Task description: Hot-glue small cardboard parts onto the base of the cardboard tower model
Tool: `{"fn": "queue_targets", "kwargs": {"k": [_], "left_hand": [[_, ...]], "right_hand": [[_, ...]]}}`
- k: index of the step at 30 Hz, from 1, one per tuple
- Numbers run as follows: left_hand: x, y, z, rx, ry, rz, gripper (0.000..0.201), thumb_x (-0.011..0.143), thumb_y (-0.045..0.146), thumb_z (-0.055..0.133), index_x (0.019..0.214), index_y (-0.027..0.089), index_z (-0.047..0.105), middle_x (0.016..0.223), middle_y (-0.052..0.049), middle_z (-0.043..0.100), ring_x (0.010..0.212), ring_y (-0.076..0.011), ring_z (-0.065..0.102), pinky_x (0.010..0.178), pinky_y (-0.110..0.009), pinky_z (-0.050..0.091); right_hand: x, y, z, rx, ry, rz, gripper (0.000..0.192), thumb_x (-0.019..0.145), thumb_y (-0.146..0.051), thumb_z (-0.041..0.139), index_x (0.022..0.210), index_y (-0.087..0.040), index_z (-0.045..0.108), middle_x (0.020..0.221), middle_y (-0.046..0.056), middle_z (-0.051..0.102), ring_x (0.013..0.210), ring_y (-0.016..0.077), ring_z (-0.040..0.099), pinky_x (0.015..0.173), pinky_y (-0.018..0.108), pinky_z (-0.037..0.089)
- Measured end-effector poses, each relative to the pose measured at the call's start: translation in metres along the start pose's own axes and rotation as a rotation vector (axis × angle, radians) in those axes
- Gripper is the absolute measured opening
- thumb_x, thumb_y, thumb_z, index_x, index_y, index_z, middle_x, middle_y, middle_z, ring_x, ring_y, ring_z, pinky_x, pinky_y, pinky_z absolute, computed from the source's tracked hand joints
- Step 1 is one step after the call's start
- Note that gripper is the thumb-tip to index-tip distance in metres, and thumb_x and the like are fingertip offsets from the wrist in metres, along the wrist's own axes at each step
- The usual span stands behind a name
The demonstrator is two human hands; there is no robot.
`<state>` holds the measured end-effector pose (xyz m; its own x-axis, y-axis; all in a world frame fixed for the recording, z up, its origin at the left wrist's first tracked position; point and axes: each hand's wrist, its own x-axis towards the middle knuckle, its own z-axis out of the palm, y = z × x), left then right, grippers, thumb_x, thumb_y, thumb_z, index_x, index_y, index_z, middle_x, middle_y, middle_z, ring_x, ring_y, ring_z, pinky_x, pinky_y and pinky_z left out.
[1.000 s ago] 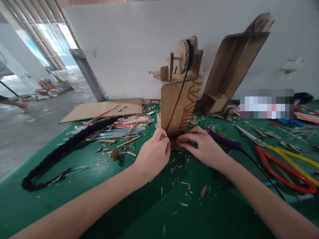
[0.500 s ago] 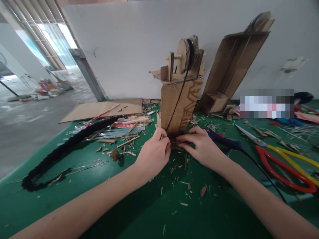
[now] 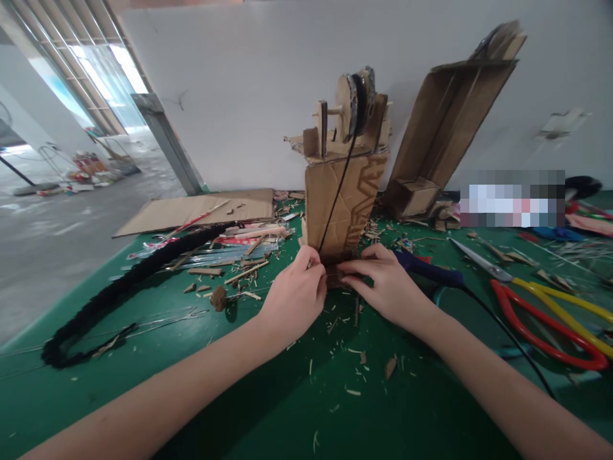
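- Two hands meet at the foot of a cardboard tower (image 3: 342, 204) that stands upright on the green bench (image 3: 239, 396), toward its far edge.
- The left hand (image 3: 294, 297) has its fingers pinched together on a thin black cord (image 3: 338, 195) right at the tower's base.
- The cord runs up the front of the tower and over a cardboard wheel (image 3: 352, 105) mounted on top.
- The right hand (image 3: 387, 284) pinches a small dark piece (image 3: 338, 276) low at the tower's foot, its fingertips nearly touching those of the left hand.
- A folded cardboard box (image 3: 447, 128) leans against the wall just right of the tower.
- Red-and-yellow-handled scissors (image 3: 541, 306) lie near the bench's right edge.
- A thick black braided rope (image 3: 119, 287) curves along the left side of the bench.
- A flat cardboard sheet (image 3: 196, 209) rests at the far left corner, and wood chips and sticks litter the surface around the hands.
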<state>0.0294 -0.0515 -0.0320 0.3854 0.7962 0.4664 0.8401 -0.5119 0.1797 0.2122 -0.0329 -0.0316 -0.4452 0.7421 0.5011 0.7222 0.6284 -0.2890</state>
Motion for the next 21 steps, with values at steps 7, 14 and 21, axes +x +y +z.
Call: {"fn": "queue_targets", "kwargs": {"k": [7,14,21], "left_hand": [[0.0002,0.0005,0.0017,0.004,0.007,0.017,0.018,0.084,0.013,0.041,0.075,0.013,0.056,0.094,-0.005,0.045,0.067,-0.0114,0.050,0.057,-0.027,0.047],[0.0011,0.0004,0.0016,-0.003,0.011,0.019,0.018,0.084,0.013,0.040,0.074,0.014,0.056,0.094,-0.005,0.045,0.067,-0.0118,0.050,0.058,-0.027,0.047],[0.0005,-0.0015,0.0014,-0.026,0.003,0.021,0.017,0.084,0.013,0.042,0.075,0.014,0.057,0.094,-0.005,0.045,0.068,-0.0119,0.051,0.059,-0.028,0.047]], "right_hand": [[-0.0001,-0.0006,0.0014,-0.003,0.013,-0.012,0.021,0.081,-0.024,0.055,0.096,-0.021,0.070,0.079,0.008,0.060,0.085,0.0219,0.050,0.075,0.036,0.041],[-0.0002,-0.0001,0.0033,-0.003,0.028,-0.039,0.020,0.081,-0.022,0.057,0.097,-0.020,0.070,0.076,0.007,0.061,0.083,0.0219,0.049,0.073,0.036,0.043],[0.0001,0.0007,-0.0001,-0.007,0.004,-0.073,0.021,0.082,-0.024,0.056,0.099,-0.022,0.069,0.079,0.006,0.066,0.084,0.0222,0.048,0.073,0.037,0.040]]}}
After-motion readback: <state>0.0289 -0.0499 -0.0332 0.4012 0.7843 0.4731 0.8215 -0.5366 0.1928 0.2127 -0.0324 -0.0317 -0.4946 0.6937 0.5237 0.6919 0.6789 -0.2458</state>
